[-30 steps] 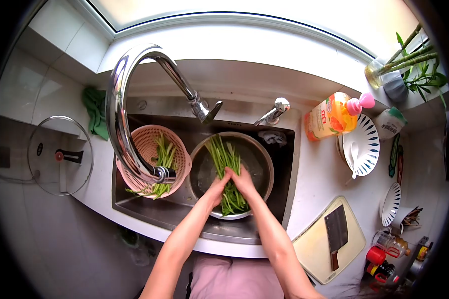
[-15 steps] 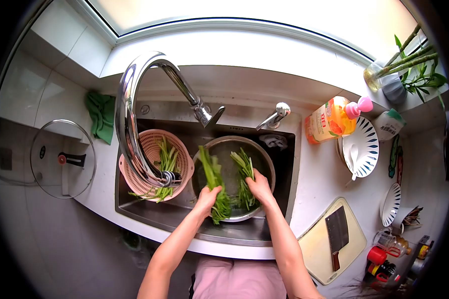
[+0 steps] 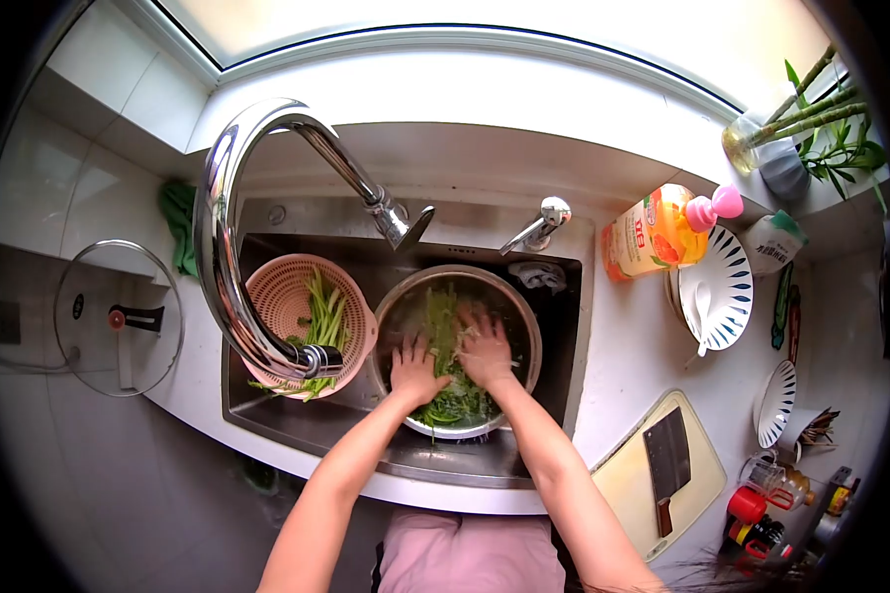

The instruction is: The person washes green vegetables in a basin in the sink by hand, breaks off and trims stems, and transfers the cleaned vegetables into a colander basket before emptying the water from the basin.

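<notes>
Leafy green stalks (image 3: 445,326) lie in the water of a round metal basin (image 3: 531,336) inside the sink. My left hand (image 3: 415,372) rests against their left side with its fingers spread. On the other side my right hand (image 3: 485,348) presses on the greens, fingers apart and partly under the water. A pink colander (image 3: 279,290) stands left of the basin and holds more green stalks (image 3: 326,314).
A chrome faucet (image 3: 229,247) arches over the colander. Right of the sink (image 3: 465,472) are an orange soap bottle (image 3: 653,234), a patterned bowl (image 3: 727,296) with a spoon, and a cleaver (image 3: 668,460) on a cutting board (image 3: 623,484). A glass lid (image 3: 119,346) is at the left.
Both hands have let go of the raised bunches and opened. The greens have gone down into the basin, and the water is stirred. The camera view has shifted slightly.
</notes>
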Demonstrator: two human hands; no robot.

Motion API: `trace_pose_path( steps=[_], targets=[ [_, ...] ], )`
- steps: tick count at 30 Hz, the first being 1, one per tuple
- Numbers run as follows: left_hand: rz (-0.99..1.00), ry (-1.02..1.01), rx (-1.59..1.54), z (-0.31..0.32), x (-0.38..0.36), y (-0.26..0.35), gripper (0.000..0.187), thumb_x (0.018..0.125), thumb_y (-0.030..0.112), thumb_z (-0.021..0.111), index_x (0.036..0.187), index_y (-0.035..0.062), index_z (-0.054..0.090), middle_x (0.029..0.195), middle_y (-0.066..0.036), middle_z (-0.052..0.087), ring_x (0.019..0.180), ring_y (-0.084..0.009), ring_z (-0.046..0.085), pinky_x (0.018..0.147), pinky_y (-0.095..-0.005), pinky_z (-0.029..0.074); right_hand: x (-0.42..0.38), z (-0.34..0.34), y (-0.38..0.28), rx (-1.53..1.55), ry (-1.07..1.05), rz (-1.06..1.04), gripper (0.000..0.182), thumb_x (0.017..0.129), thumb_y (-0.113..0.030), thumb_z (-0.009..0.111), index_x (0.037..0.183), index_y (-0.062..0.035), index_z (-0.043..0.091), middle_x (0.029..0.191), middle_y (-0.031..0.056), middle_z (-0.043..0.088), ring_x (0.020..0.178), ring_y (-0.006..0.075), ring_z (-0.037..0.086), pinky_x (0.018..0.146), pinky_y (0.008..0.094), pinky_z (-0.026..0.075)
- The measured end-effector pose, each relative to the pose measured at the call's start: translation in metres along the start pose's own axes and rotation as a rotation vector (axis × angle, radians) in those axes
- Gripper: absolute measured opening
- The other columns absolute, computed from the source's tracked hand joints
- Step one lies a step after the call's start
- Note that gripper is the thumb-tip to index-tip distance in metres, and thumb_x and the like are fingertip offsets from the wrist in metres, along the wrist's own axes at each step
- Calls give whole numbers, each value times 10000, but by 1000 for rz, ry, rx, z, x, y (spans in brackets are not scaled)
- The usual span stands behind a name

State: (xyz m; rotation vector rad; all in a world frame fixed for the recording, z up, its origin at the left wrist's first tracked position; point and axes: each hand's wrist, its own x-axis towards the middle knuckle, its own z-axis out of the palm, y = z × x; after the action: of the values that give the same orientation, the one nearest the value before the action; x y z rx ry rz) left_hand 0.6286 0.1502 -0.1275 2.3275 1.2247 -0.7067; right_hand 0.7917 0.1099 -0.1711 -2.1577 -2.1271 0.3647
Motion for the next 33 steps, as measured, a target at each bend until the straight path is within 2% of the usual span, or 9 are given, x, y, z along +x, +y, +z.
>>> trace_pose_path(
  steps=[5,8,10,12,13,19,22,26,33],
  targets=[
    [-205,351,-101,60,29,6,510,854,290,520,1257,-21,493,1438,-223,305,1304,-367,322,1074,-455,260,-4,20,-40,105,-6,310,551,818,-319,527,1305,-65,492,1456,160,314,1382,351,186,1095,534,165],
    [-152,-94,-273,-6,0,18,474,824,307,509,1163,-20,561,1213,-239,538,1109,-369,534,912,-444,450,-11,-11,-20,261,-210,142,526,797,-283,570,1279,-80,515,1431,149,350,1366,364,218,1082,523,196],
    [-223,-114,-335,-30,-1,4,456,783,451,526,954,62,692,984,-226,647,939,-358,624,819,-447,495,-10,-48,-16,261,-38,221,409,768,-233,594,1149,-83,608,1284,140,504,1229,344,425,965,499,364],
    [-311,-15,-505,-65,-6,-5,426,794,372,577,1015,19,666,1024,-216,646,953,-362,624,810,-432,495,-3,-70,-6,338,-139,448,270,751,-209,595,969,-71,673,1078,123,608,1009,317,563,775,471,464],
    [-287,172,-550,-58,3,-14,446,799,363,580,1071,12,629,1046,-226,635,962,-366,617,809,-427,490,-2,-69,-4,314,172,441,184,745,-192,583,792,-42,679,929,108,630,866,308,596,673,473,481],
    [-540,218,-1185,5,41,-22,705,826,407,609,1335,-18,370,1295,-252,488,1203,-370,471,962,-387,390,13,-23,9,459,110,678,467,934,-400,408,1261,-68,437,1035,277,585,972,438,558,797,538,453],
    [-625,69,-1644,6,25,10,821,843,458,605,1448,88,191,1409,-179,372,1280,-298,383,978,-416,387,5,10,1,864,-105,878,532,952,-468,311,1260,-57,451,1123,312,555,1035,484,522,862,533,422],
    [-383,-98,-2009,40,33,23,731,895,392,587,1444,113,194,1382,-144,401,1237,-273,414,942,-408,422,-4,47,-37,983,117,664,473,964,-417,285,1171,-38,478,1063,309,567,1011,491,519,867,536,400],
    [-166,250,-1940,-17,-24,59,478,949,245,539,1345,82,328,1291,-89,481,1189,-202,441,1004,-332,341,-25,-53,-50,1081,200,562,390,965,-327,373,1157,-10,495,1049,302,554,982,475,520,849,505,405]
  ],
)
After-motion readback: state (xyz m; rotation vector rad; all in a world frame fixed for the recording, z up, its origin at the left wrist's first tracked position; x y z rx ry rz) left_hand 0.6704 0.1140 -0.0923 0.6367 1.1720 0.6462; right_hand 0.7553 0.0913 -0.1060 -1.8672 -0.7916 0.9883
